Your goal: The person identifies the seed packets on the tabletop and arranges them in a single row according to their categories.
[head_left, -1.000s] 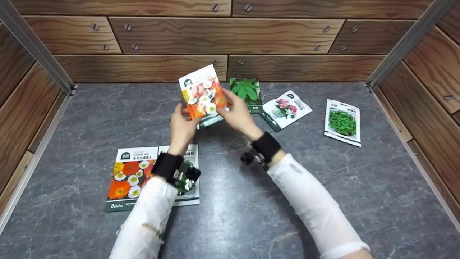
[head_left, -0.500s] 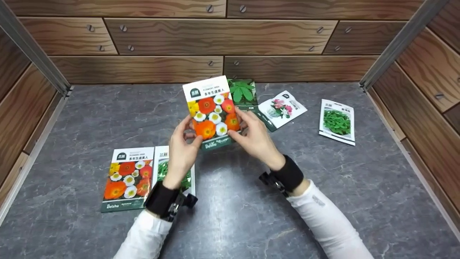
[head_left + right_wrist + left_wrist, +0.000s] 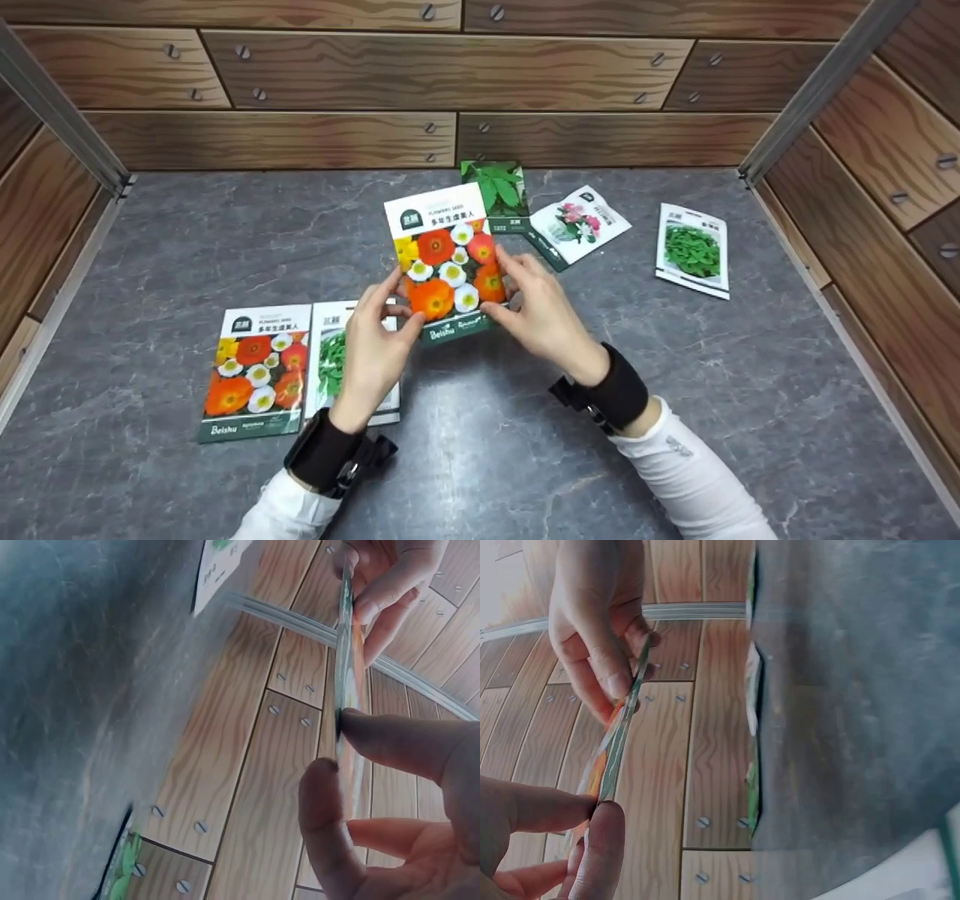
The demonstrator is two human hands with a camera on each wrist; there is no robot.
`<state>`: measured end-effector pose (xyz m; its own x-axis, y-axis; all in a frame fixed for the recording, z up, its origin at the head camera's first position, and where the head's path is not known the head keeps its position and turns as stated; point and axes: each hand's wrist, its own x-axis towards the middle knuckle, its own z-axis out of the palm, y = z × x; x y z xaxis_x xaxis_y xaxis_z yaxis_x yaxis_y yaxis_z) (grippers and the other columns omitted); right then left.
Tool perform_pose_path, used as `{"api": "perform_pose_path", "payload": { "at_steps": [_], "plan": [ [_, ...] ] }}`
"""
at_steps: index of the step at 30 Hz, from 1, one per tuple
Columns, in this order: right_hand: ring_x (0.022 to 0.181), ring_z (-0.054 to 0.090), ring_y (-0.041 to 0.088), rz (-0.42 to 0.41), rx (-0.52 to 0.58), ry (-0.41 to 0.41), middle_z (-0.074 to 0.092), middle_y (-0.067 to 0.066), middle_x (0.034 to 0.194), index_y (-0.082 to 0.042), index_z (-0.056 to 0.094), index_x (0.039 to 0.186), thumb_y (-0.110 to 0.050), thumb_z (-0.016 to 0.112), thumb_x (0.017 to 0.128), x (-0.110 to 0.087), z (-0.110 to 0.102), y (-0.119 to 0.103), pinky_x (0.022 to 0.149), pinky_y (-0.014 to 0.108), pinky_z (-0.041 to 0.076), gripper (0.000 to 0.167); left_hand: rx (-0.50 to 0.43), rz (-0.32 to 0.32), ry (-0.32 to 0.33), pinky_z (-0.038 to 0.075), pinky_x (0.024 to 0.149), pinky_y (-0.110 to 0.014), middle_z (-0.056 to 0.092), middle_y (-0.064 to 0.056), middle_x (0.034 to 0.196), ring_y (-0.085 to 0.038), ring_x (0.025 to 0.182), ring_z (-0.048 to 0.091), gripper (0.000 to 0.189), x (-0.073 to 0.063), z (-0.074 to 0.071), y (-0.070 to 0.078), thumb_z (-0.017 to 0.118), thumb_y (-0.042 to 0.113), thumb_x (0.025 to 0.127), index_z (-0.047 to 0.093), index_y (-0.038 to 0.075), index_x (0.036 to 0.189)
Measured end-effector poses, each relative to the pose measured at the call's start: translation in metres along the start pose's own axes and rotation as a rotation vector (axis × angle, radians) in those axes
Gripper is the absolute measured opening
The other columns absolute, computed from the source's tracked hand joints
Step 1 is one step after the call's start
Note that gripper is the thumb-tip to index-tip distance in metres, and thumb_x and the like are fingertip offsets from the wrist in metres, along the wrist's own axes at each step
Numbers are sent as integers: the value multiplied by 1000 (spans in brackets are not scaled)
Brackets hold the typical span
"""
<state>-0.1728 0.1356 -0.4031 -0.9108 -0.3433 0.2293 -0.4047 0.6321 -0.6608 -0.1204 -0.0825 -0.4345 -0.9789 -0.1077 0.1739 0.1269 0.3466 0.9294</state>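
A seed packet with orange, red and white poppies (image 3: 448, 262) is held up above the table, its printed front facing the head camera. My left hand (image 3: 379, 341) pinches its lower left edge between thumb and fingers. On the opposite edge my right hand (image 3: 544, 315) pinches it the same way. Both wrist views show the held poppy packet (image 3: 615, 746) nearly edge-on, thin and slightly bowed. Below the left hand lie a second poppy packet (image 3: 255, 375) and a green-leaf packet (image 3: 328, 360), side by side; the hand partly covers the green-leaf one.
Behind the held packet lies a dark green leaf packet (image 3: 499, 191), partly hidden. Beside it a pink-flower packet (image 3: 581, 225) lies at an angle. Farther right is another white packet with green leaves (image 3: 691, 251). Wood-patterned walls (image 3: 442, 71) border the grey table (image 3: 600, 480).
Both hands have brought the poppy packet down and toward the person, and its front has turned to face the head camera more squarely. The packets on the table stay put.
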Motion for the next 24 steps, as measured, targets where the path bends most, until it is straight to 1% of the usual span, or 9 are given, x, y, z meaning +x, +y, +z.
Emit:
{"api": "perform_pose_path", "payload": {
  "at_steps": [3,6,8,11,15,17,21,24],
  "plan": [
    [93,70,26,-18,7,7,65,18,123,2,42,158,-5,83,87,-3,4,2,72,23,56,82,11,5,2,60,94,-36,61,-18,132,-30,106,70,64,-4,0,-2,66,-2,99,43,1,158],
    [91,70,25,-14,-10,-6,66,16,120,2,44,157,-7,84,87,-7,5,1,73,25,56,82,21,11,-19,60,93,-38,61,-19,131,-30,103,69,65,-5,-2,-2,66,-3,98,42,1,159],
    [90,70,24,-13,-28,-14,66,15,118,3,45,156,-8,84,86,-9,5,0,73,25,56,81,30,9,-40,59,92,-35,62,-19,129,-29,101,69,67,-5,-5,0,66,-4,98,42,3,159],
    [87,69,23,-12,-48,-24,66,15,117,4,47,155,-10,85,86,-12,4,-1,72,24,55,80,53,-1,-73,57,84,-29,63,-18,124,-27,97,69,67,-3,-9,4,68,-5,96,43,3,159],
    [81,64,19,-18,-75,-40,65,14,113,5,48,154,-14,85,87,-14,3,-2,69,23,52,79,107,-46,-115,51,75,-22,63,-15,120,-22,91,69,69,-1,-13,8,70,-4,94,44,2,158],
    [77,60,16,-22,-118,-48,64,14,111,5,48,153,-19,85,88,-15,2,-3,66,23,48,79,141,-64,-138,49,71,-20,64,-15,119,-19,87,68,69,-1,-13,9,72,-2,94,45,0,157],
    [70,48,13,-22,-245,-77,61,11,105,3,49,153,-29,84,88,-17,1,-5,60,26,40,81,196,-72,-181,50,68,-18,64,-13,114,-12,78,64,71,-1,-12,8,75,1,91,46,-3,156],
    [68,45,14,-26,-306,-113,61,10,101,3,52,152,-33,84,88,-19,0,-5,58,27,38,80,227,-84,-199,47,66,-18,64,-11,111,-11,74,59,69,-2,-12,7,75,4,92,48,-3,154]
  ]
}}
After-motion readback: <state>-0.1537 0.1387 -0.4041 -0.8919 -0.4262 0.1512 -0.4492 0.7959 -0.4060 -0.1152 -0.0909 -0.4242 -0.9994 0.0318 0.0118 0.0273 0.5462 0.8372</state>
